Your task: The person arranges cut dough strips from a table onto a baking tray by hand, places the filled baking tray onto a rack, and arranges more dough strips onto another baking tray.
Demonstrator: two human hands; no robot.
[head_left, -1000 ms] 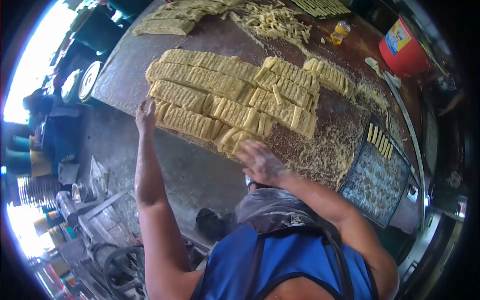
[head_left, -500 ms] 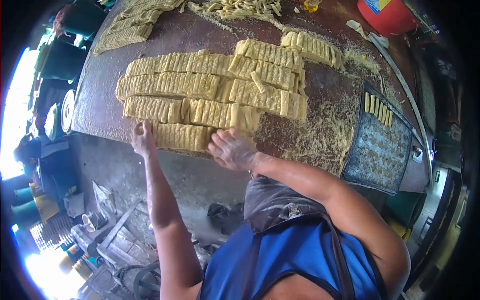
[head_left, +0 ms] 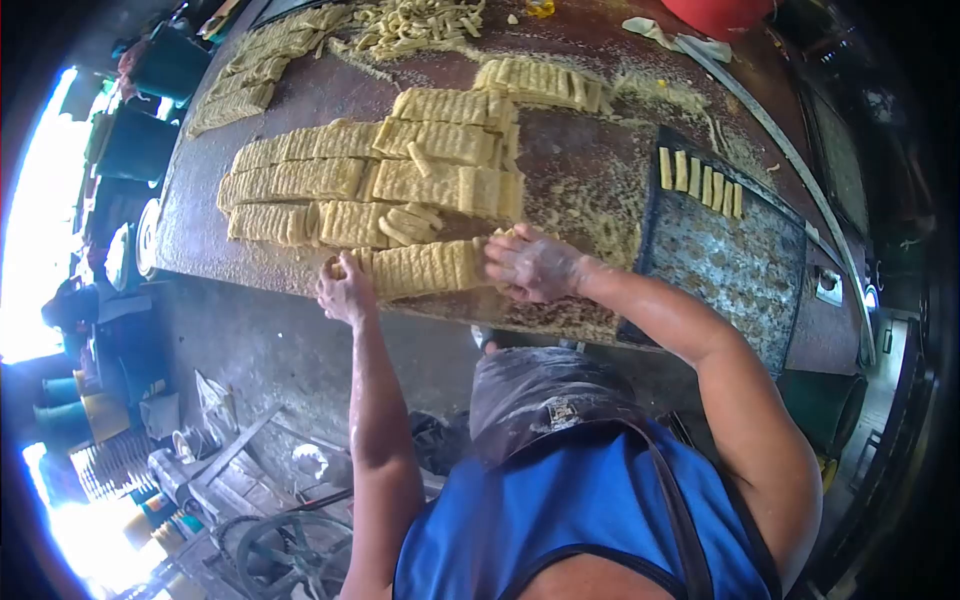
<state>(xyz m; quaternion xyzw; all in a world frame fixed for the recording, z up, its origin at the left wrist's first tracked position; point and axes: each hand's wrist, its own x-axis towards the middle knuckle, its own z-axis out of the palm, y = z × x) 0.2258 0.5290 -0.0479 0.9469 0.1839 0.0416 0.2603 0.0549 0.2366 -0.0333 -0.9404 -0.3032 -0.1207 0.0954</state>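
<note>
While holding a row of dough strips (head_left: 425, 268) from both ends, leans over a crumb-strewn table (head_left: 300, 100). Bends the fingers of the left hand (head_left: 346, 287) half closed against the row's left end. Curls the right hand (head_left: 532, 264), palm down and partly open, over the right end. Has the row caught between the two hands near the middle of the frame, along the near table edge. Cannot tell the firmness of either grip. Faces a larger block of dough strips (head_left: 340, 180) just beyond, left of centre. Has at right a worn, dark-rimmed tray (head_left: 715, 270), bearing seven cut strips (head_left: 707, 187) near its top. Faces also a stack of strips (head_left: 262, 72) at upper left, a heap of loose pieces (head_left: 410, 28) at top centre and a red bucket (head_left: 720, 12), cropped by the border, at upper right. Wears a blue sleeveless top (head_left: 540, 500), at bottom centre.
</note>
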